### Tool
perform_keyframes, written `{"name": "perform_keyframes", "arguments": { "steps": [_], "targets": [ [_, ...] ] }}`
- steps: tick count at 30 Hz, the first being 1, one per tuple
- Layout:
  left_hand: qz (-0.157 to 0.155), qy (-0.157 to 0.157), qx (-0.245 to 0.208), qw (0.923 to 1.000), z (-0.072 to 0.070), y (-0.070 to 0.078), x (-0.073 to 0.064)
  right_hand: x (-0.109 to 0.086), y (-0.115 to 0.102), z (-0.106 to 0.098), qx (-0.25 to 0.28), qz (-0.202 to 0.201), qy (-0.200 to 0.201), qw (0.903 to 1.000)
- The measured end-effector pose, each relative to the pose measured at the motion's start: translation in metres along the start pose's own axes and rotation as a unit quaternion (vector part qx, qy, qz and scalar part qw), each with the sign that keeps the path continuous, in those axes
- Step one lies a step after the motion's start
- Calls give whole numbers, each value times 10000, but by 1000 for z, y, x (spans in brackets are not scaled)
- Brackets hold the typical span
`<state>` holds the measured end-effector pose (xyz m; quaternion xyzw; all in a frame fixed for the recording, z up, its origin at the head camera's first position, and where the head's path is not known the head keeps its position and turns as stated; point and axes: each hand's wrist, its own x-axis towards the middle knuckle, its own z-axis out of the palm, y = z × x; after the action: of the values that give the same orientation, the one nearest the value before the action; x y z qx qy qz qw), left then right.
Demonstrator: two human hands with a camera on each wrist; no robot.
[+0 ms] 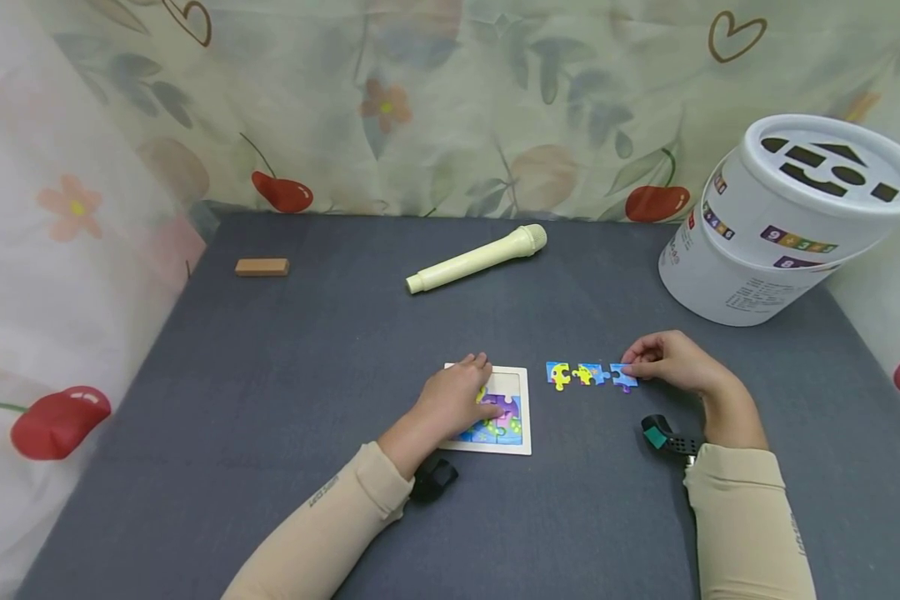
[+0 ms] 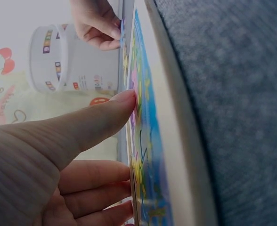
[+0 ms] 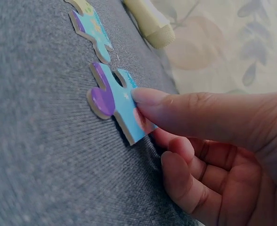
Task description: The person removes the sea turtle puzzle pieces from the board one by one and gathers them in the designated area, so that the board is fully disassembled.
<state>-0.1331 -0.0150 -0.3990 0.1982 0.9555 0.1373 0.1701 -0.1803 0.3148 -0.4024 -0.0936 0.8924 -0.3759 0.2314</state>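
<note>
Tray (image 1: 527,408), one, pale, flat on the table (image 1: 330,358); taken as the centre of the dial, twelve o'clock farthest from the person. Laid pieces (image 1: 507,431) fill the lower and middle part seen; a bare band runs along the twelve o'clock side.

Loose pieces, three, in a row between two and three o'clock, outside the tray: left piece (image 1: 558,374), middle piece (image 1: 588,374), right piece (image 1: 623,377). By judgement, the work is well past half, with the bare band and these three outstanding.

Left hand (image 1: 453,400): over the nine o'clock side of the tray, thumb spread from fairly straight fingers, thumb tip on the laid pieces.

Right hand (image 1: 675,364): towards three o'clock, pinching the outer edge of the right piece, thumb on top.

Also present: mic (image 1: 476,259), twelve o'clock; tub (image 1: 750,275), two o'clock; block (image 1: 262,267), ten o'clock.

Obscured: the tray's nine o'clock side, under the left hand, so no full count; part of the right piece, under the thumb. Left wrist view: tray nearly edge-on, cut off below. Right wrist view: row cut off at top. Whether the left piece and middle piece touch cannot be told.
</note>
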Motion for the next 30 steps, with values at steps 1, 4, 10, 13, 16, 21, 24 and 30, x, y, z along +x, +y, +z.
{"name": "perform_keyframes", "arguments": {
  "steps": [1,4,10,13,16,21,24,30],
  "targets": [
    [1,-8,-1,10000,0,0,0,0,0,0,-9,14,3,10000],
    [-7,-16,-6,10000,-1,0,0,0,-2,1,-19,45,0,10000],
    [6,-7,-10,10000,-1,0,0,0,-1,1,55,44,4,10000],
    [17,-19,-21,10000,-1,0,0,1,0,2,129,-31,17,9999],
    [20,-26,-36,10000,-1,0,0,1,1,2,202,-79,22,9998],
    [13,9,-64,10000,0,0,0,1,1,2,239,-91,30,9997],
    [25,29,-65,10000,0,-1,0,1,1,2,265,-89,17,9996],
    [55,56,-59,10000,1,-1,0,0,1,1,275,-37,-24,9996]
  ]
}}
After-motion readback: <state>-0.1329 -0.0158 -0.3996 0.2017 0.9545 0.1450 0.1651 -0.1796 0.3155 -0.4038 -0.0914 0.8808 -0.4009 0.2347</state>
